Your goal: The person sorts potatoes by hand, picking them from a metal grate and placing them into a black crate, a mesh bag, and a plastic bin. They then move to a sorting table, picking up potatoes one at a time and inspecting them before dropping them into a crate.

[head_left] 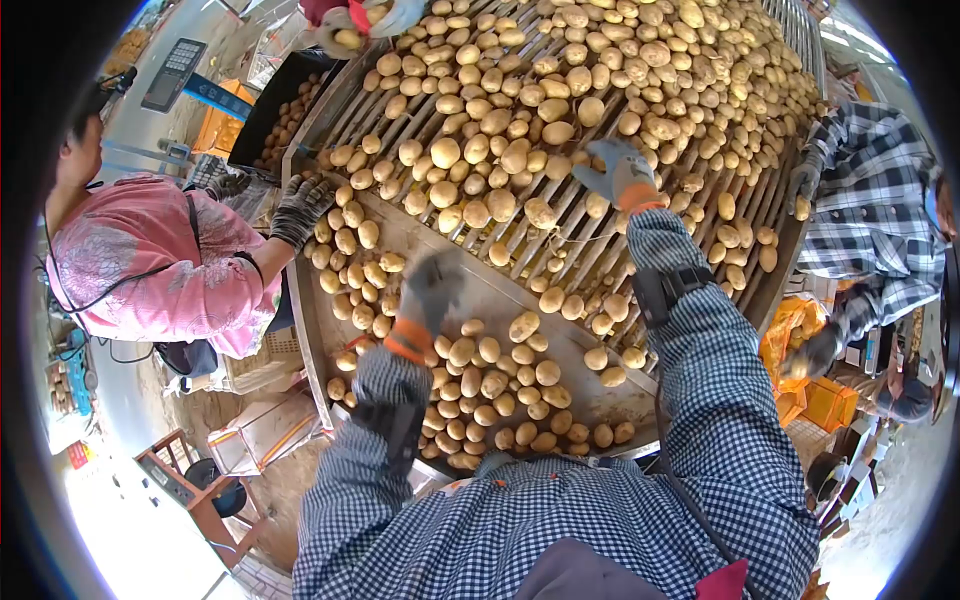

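Many potatoes (515, 155) lie across a slatted metal rack (575, 262). My right hand (617, 172), in a grey glove with an orange cuff, is over the rack among the potatoes, its fingers spread and nothing visible in them. Over the bare metal tray (490, 290) below the rack is my left hand (435, 285), also gloved and smeared by motion; what it holds, if anything, cannot be made out. A heap of potatoes (493, 383) rests on the tray close to my body, and more lie along its left side.
At the left edge of the tray stands a person in pink (165, 265), one gloved hand at the rim. A person in a checked shirt (865, 190) is on the right, beside an orange bag (790, 335). Another person's gloved hands (365, 20) are at the top, near a black bin (262, 105).
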Demonstrator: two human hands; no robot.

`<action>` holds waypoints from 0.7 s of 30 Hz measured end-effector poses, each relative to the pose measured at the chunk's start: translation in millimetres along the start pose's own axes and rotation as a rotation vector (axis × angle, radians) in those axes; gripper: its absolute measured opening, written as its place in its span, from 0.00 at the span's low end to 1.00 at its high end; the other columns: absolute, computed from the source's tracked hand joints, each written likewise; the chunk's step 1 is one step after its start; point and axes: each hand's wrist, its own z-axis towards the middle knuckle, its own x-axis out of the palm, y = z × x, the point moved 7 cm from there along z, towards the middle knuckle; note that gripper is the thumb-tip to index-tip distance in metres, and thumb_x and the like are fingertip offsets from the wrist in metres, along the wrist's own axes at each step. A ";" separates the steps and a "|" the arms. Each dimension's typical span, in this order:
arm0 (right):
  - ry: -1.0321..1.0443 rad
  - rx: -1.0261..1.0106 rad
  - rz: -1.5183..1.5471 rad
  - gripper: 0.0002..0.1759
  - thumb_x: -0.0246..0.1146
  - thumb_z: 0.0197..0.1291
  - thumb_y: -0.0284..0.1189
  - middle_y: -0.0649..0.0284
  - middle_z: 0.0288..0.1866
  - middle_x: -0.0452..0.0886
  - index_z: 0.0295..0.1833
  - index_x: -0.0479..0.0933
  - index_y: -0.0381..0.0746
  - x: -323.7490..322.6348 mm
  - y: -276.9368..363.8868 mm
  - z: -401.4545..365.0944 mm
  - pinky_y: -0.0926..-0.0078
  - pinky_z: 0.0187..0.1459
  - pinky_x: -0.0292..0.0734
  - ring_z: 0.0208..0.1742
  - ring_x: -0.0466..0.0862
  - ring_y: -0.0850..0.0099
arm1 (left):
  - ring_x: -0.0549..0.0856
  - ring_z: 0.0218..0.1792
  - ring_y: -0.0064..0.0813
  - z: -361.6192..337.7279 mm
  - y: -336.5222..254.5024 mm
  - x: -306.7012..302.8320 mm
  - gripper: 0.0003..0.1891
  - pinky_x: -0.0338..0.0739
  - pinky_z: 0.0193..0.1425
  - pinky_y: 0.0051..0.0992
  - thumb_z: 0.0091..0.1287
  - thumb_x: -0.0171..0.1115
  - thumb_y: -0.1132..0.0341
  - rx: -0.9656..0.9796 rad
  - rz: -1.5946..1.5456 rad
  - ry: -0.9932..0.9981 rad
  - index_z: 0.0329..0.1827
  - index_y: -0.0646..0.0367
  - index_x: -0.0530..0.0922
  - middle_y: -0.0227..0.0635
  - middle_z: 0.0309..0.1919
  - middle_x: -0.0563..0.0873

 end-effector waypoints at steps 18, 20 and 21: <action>0.116 -0.134 0.349 0.39 0.66 0.57 0.51 0.52 0.72 0.72 0.72 0.70 0.46 45.8 85.9 13.7 0.58 0.70 0.69 0.70 0.74 0.53 | 0.66 0.75 0.51 134.0 -113.7 35.5 0.44 0.71 0.75 0.42 0.52 0.73 0.69 0.043 1.150 0.019 0.75 0.37 0.66 0.39 0.79 0.57; 0.154 -0.182 0.433 0.38 0.67 0.57 0.50 0.52 0.70 0.74 0.72 0.71 0.46 50.7 80.6 -4.1 0.59 0.68 0.70 0.69 0.76 0.54 | 0.66 0.74 0.51 121.0 -105.9 35.0 0.41 0.71 0.75 0.40 0.50 0.74 0.69 0.078 1.120 -0.004 0.71 0.37 0.72 0.35 0.79 0.58; 0.187 -0.224 0.514 0.38 0.67 0.57 0.49 0.52 0.68 0.76 0.71 0.71 0.46 52.9 83.2 -14.5 0.60 0.67 0.72 0.67 0.78 0.55 | 0.66 0.74 0.51 109.2 -105.0 36.1 0.41 0.71 0.75 0.40 0.50 0.74 0.69 0.073 1.118 -0.013 0.71 0.37 0.72 0.35 0.79 0.58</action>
